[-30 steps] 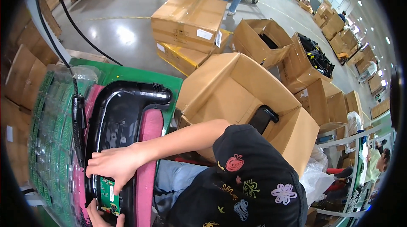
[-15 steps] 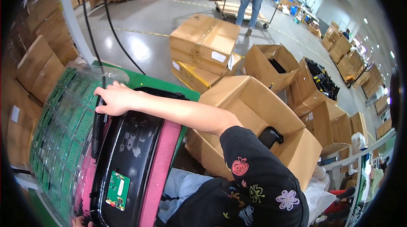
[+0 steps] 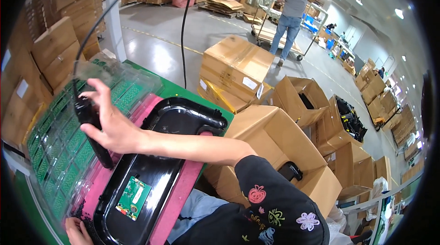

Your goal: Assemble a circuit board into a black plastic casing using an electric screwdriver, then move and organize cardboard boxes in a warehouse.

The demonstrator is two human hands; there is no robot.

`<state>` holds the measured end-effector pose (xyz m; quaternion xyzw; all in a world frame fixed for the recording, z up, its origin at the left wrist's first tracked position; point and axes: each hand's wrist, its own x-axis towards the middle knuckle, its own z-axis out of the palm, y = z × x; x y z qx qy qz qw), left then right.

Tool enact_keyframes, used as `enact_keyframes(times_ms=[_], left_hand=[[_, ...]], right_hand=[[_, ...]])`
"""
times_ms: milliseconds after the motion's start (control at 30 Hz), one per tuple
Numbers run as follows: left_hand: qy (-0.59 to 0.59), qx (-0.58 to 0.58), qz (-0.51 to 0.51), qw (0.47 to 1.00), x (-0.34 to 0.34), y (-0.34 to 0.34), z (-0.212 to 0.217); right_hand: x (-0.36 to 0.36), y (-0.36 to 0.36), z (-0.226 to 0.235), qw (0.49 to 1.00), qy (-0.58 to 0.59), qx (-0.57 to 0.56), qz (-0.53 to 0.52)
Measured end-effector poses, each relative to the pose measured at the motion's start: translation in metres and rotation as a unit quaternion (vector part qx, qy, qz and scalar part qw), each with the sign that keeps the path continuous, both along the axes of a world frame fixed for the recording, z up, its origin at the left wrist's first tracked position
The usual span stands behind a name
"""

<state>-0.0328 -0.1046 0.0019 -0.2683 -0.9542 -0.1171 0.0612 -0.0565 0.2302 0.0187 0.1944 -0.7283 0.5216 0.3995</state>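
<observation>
My right hand (image 3: 112, 123) reaches across to the left, thumb and fingers loosely around the upper part of a black electric screwdriver (image 3: 100, 149), which leans with its cable rising from its top. Beside its lower end lies a glossy black plastic housing (image 3: 160, 176), open side up, on a pink foam pad (image 3: 187, 176). A green circuit board (image 3: 134, 198) sits inside the housing. My left hand (image 3: 78, 232), cut off by the lower edge, has bent fingers at a heap of small black screws (image 3: 81, 212); whether it pinches one is hidden.
Clear trays of green boards (image 3: 59, 149) cover the bench's left side. An open cardboard box (image 3: 261, 135) with a black part inside stands right of the bench. Closed boxes (image 3: 236, 66) are stacked beyond. Farther off, a person (image 3: 289, 18) stands by a cart (image 3: 261, 34).
The screwdriver has moved left and tilted, its cable now bowed, with my right hand's grip looser. More of my left hand shows. The view has shifted; the person's arms are now visible, raised.
</observation>
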Motion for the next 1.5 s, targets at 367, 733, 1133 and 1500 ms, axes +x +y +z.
enact_keyframes(times_ms=[367,733,1133,1500], left_hand=[[0.066,0.031,0.03,0.997,0.001,0.006,0.001],[0.094,0.096,-0.006,0.991,0.007,0.015,0.006],[0.02,0.225,-0.065,0.972,0.003,0.022,-0.002],[0.017,0.211,-0.194,0.958,0.029,0.055,0.012]], right_hand=[[0.003,-0.043,0.007,0.973,-0.164,0.028,0.157],[0.005,-0.045,0.005,0.962,-0.205,-0.015,0.177],[0.022,-0.057,0.012,0.91,-0.123,-0.219,0.329],[0.07,-0.08,0.035,0.833,-0.116,-0.306,0.446]])
